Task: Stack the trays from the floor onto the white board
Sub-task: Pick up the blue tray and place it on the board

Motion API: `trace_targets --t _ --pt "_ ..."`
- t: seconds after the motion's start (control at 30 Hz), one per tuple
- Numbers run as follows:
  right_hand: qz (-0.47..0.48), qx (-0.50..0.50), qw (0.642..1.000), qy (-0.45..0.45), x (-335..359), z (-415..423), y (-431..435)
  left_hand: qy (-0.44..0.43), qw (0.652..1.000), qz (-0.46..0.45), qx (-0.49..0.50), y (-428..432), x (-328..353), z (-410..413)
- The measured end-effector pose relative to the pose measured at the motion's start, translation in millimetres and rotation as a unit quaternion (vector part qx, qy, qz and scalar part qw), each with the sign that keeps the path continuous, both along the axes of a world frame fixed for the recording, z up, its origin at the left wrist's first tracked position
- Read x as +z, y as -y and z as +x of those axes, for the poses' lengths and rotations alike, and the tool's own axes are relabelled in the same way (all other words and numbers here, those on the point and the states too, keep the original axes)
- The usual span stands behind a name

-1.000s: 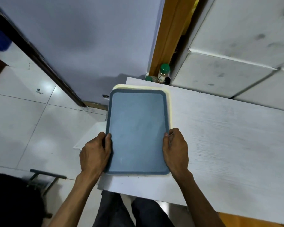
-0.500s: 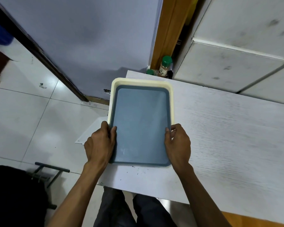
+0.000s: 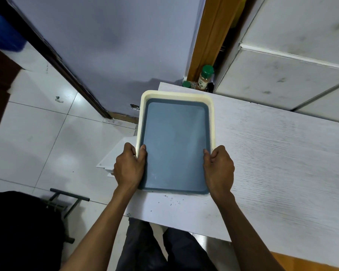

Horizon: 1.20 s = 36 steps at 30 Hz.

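Note:
A blue-grey tray [image 3: 175,145] lies nested inside a cream tray [image 3: 176,94] at the left end of the white board [image 3: 272,153]. The cream rim shows along the far edge and both sides. My left hand [image 3: 128,167] grips the left edge of the stack, thumb over the rim. On the opposite edge, my right hand [image 3: 218,169] holds the near right side with fingers curled around it. The near end of the blue-grey tray sits a little way back from the board's front edge.
A green-capped spice bottle [image 3: 205,77] stands in the gap behind the board, next to a wooden door frame [image 3: 205,36]. White flat panels [image 3: 114,159] lie on the tiled floor left of the board. A dark metal frame [image 3: 69,202] sits lower left. White cabinets [image 3: 282,65] rise behind the board.
The blue-grey tray has slid away from me and settled into the cream tray, whose rim now shows all round the far end. Both hands moved forward with it.

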State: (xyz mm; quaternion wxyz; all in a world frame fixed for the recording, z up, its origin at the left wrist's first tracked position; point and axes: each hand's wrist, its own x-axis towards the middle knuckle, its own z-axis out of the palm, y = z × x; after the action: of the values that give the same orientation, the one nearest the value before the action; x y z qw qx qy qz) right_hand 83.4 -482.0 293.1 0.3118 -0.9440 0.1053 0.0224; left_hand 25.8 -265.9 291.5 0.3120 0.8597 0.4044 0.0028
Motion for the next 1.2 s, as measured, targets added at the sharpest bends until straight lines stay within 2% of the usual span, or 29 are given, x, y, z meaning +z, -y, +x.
trace_targets --t 0.23,0.63,0.8,0.97,1.2 --pt "0.015 -0.008 1.0 -0.009 2.3 -4.9 3.6 -0.006 0.999 -0.01 -0.053 -9.6 -2.7 13.8" --pt "0.02 -0.026 0.999 -0.037 7.5 -9.5 6.6 0.006 0.996 -0.036 -0.079 -10.5 -2.3 13.6" --pt "0.024 -0.036 0.999 -0.018 14.5 -10.9 3.9 0.029 0.994 -0.068 -0.079 -14.8 -0.3 11.0" --pt "0.036 -0.016 0.999 0.012 33.1 -3.7 -32.9 0.084 0.986 -0.143 -0.011 -39.9 2.2 3.8" --pt "0.055 0.062 0.995 0.047 49.7 2.9 -128.7 0.108 0.983 -0.147 0.024 -109.7 3.3 -9.7"
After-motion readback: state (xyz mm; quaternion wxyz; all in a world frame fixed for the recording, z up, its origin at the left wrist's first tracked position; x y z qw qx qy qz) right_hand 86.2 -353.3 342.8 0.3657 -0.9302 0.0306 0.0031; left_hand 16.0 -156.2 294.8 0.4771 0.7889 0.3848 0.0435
